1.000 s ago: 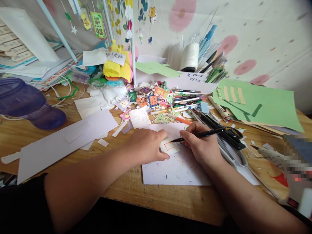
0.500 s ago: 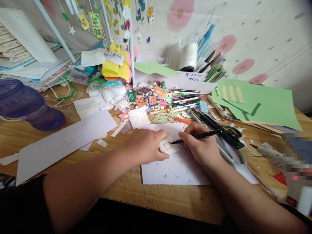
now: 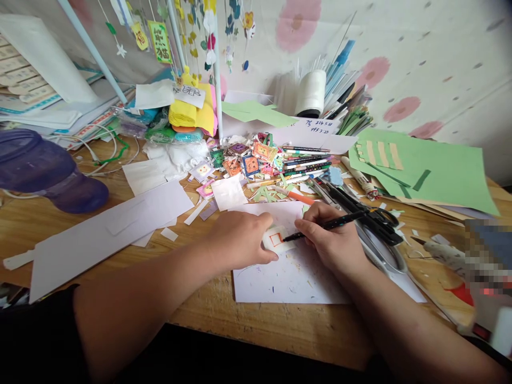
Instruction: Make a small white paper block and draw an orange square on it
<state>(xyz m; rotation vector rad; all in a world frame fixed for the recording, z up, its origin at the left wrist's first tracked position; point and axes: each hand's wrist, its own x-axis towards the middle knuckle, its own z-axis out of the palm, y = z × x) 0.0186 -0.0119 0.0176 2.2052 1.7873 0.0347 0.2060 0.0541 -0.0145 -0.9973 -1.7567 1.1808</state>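
Note:
My right hand [image 3: 334,240] grips a black pen [image 3: 332,225] whose tip rests at the right side of a small white paper piece [image 3: 276,239] bearing an orange-red drawn square. My left hand [image 3: 240,240] lies flat, fingers pressing the left part of that piece down. The piece sits on a white sheet [image 3: 292,277] speckled with ink marks, near the front edge of the wooden desk [image 3: 248,320].
Black scissors [image 3: 368,216] lie just right of my right hand. Behind are several pens [image 3: 306,160], small coloured paper squares [image 3: 244,160], green paper sheets [image 3: 432,170], a white thread spool [image 3: 311,93], a purple bottle [image 3: 44,170] at left and a glue gun [image 3: 444,253] at right.
The pen tip has shifted slightly right, from the square's top edge to its right side. My left hand stays pressed on the paper piece.

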